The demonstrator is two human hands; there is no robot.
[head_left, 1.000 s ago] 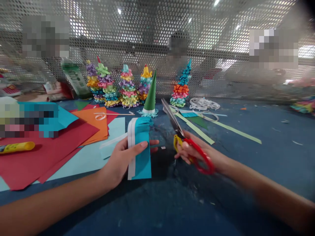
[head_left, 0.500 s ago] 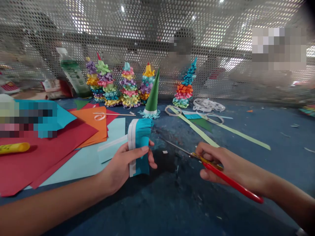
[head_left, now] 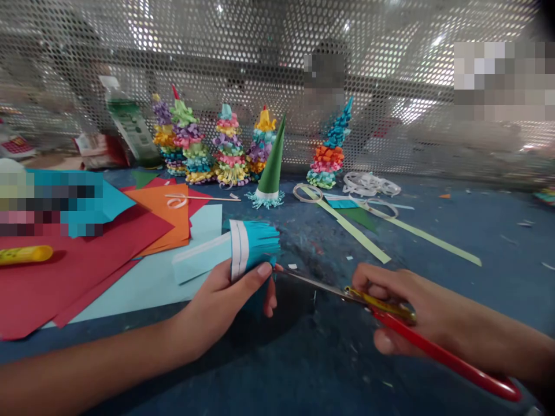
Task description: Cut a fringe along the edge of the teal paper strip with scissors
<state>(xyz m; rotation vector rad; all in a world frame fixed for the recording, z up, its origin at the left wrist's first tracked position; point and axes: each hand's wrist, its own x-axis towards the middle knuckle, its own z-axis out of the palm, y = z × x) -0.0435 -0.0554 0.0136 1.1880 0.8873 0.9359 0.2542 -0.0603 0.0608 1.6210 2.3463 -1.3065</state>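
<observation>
Between the thumb and fingers of my left hand [head_left: 229, 294] is a blue paper strip [head_left: 260, 238], its right edge cut into a fringe and a white band along its left edge. My right hand [head_left: 403, 303] grips scissors [head_left: 442, 352] with red and yellow handles. The blade tips point left and reach the fringed side of the strip, close to my left thumb. Whether the blades touch the paper I cannot tell. Just behind the strip stands a green paper cone [head_left: 272, 170] with a light-blue fringe round its base.
Several fringed paper cones [head_left: 228, 147] stand along a perforated metal screen [head_left: 269, 34]. Left lie red paper [head_left: 87, 266], orange paper [head_left: 167, 214], light-blue paper [head_left: 130, 300] and a yellow tube [head_left: 26, 254]. Pale green strips [head_left: 364, 237] and tape rings [head_left: 373, 185] lie right; a bottle [head_left: 132, 130] leans behind.
My left hand has shifted slightly right and tilted the blue strip, so its fringe fans to the right. My right hand has moved right and a little down, with the scissors' handles spread wider.
</observation>
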